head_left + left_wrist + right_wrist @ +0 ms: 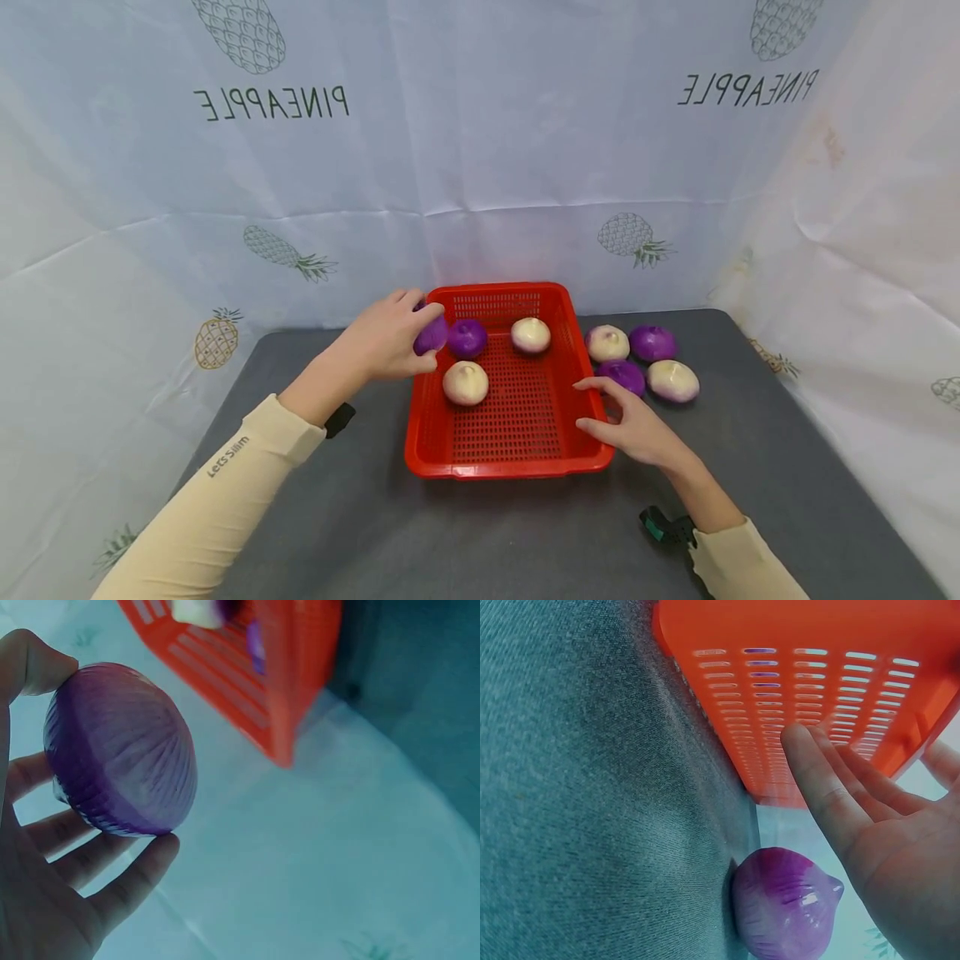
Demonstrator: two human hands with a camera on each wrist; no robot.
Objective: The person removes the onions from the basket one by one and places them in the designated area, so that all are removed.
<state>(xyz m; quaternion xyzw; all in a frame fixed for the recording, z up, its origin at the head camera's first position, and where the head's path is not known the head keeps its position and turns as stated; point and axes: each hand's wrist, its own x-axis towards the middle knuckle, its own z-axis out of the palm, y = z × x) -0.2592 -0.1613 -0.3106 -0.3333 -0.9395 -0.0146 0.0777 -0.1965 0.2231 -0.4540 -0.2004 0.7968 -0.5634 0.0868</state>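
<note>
In the head view, my left hand [390, 333] holds a purple onion [431, 333] over the left rim of a red plastic basket [510, 468]. The left wrist view shows thumb and fingers curved round this onion [124, 750]. Inside the basket lie another purple onion [467, 339] and two white ones with purple bases, one white onion [466, 383] at left and one [530, 335] farther back. My right hand [633, 421] is at the basket's right rim. Its fingers [829, 791] extend fairly straight beside the slotted outer wall; contact is hard to tell.
Right of the basket sits a group of several onions, among them a white onion [672, 381] and a purple onion [653, 342]. A grey cloth [360, 517] covers the table. Behind it hangs a white curtain [487, 150] with pineapple prints.
</note>
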